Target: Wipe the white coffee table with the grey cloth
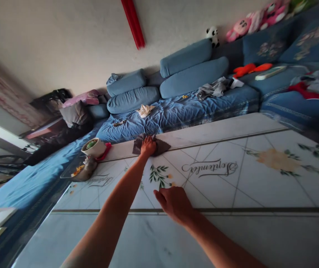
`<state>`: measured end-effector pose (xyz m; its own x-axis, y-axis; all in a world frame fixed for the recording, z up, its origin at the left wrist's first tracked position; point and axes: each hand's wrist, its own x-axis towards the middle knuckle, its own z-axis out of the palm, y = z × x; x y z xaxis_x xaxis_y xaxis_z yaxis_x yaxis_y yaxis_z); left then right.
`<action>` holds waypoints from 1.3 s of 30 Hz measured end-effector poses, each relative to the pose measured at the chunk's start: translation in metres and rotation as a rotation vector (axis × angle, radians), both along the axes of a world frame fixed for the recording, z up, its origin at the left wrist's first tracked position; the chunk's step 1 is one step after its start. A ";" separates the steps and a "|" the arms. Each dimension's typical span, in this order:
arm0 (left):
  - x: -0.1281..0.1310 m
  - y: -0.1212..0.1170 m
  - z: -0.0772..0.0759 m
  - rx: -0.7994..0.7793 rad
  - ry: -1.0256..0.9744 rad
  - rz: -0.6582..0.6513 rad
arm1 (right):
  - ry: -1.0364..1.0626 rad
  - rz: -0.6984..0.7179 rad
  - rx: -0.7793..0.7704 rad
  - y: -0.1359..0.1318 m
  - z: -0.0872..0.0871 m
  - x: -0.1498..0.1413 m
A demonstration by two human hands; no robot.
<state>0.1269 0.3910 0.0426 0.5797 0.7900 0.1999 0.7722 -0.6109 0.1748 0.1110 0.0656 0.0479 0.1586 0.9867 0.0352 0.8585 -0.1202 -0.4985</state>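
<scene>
My left hand [148, 145] reaches far across the tiled table [260, 193] and presses down on a dark grey cloth [162, 147] near the table's far edge, its fingers bent over the fabric. Closer to me, my right hand [174, 204] rests on the tabletop beside a leaf print. Its thumb sticks out and its fingers are curled under, with nothing in them.
A white bowl with greens [93, 146] on a red mat, and a small dish of food [80, 171], stand at the table's left end. A blue sofa [181, 108] with bolster cushions, scattered clothes and plush toys [243, 26] runs along the far side.
</scene>
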 end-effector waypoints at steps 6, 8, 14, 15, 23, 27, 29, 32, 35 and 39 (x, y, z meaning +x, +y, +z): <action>-0.138 -0.117 -0.021 0.040 0.056 -0.129 | 0.053 -0.047 0.110 0.000 -0.007 0.002; -0.207 -0.165 -0.039 0.081 0.024 -0.212 | 0.051 -0.055 0.128 0.002 -0.011 0.001; -0.372 -0.261 -0.064 0.097 0.047 -0.239 | 0.049 -0.070 0.154 0.004 -0.015 -0.004; -0.378 -0.257 -0.061 0.081 0.068 -0.249 | 0.048 -0.070 0.148 0.004 -0.015 -0.004; -0.193 -0.057 -0.023 0.034 0.102 -0.087 | 0.014 -0.038 0.057 0.006 -0.006 -0.006; -0.082 0.030 -0.003 0.009 0.069 0.041 | 0.020 -0.019 0.022 0.005 -0.005 -0.003; -0.055 0.048 0.002 -0.001 0.056 0.081 | 0.032 -0.020 0.017 0.005 -0.005 -0.001; -0.053 0.038 0.006 -0.006 0.073 0.085 | 0.047 -0.033 0.033 0.004 -0.006 0.002; -0.094 -0.012 0.007 0.001 0.116 0.039 | 0.039 -0.034 0.069 0.004 -0.007 0.003; -0.207 -0.120 -0.010 0.015 0.145 -0.051 | 0.011 -0.057 0.099 0.007 -0.011 0.001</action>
<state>-0.0802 0.2708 0.0323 0.6425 0.7564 0.1226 0.7567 -0.6515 0.0537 0.1123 0.0727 0.0365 0.2154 0.9679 0.1295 0.8461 -0.1187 -0.5196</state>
